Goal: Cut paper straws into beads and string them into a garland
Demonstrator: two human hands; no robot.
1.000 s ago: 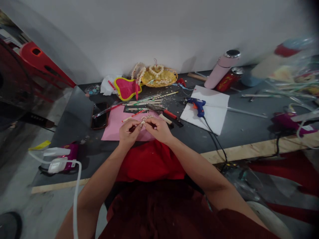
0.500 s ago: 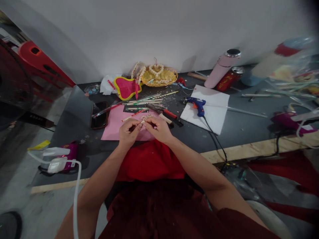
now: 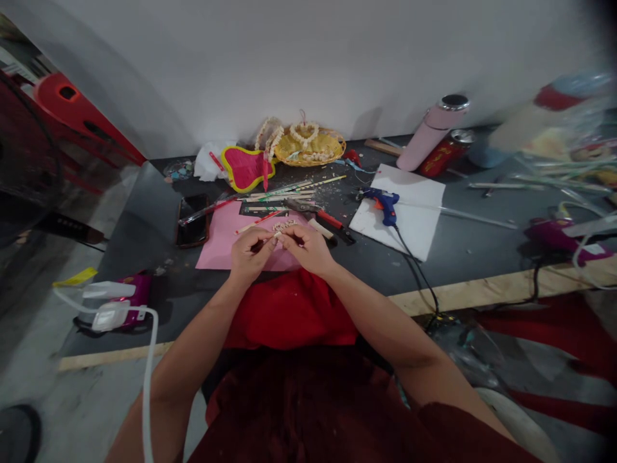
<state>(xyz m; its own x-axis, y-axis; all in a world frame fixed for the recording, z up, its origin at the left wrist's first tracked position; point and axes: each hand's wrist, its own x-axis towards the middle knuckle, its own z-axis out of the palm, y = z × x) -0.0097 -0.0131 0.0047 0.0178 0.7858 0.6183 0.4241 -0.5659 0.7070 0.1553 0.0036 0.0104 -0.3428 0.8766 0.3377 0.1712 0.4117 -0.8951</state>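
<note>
Above pink sheet [image 3: 216, 241] on tabletop [image 3: 139, 231], our left hand [image 3: 249, 254] and right hand [image 3: 306, 249] meet, pinching small pale piece [image 3: 277, 236] between them. Step, in our judgement: fine two-handed handling; next move calls for steady grip, light pressure. Piece whitish, mostly covered; outline unclear. Just beyond: pale knobbly cluster [image 3: 285, 226]; whether joined, we cannot tell.

Over the pink sheet [image 3: 216, 247], the left hand [image 3: 247, 254] and right hand [image 3: 307, 251] mostly hide a pale piece [image 3: 277, 235], too small to identify, and cover part of the sheet itself. Well right of the sheet, a plastic bag [image 3: 581, 116] is blurred; well left, a dark rounded object [image 3: 26, 154] is cut off by the picture's edge.
</note>
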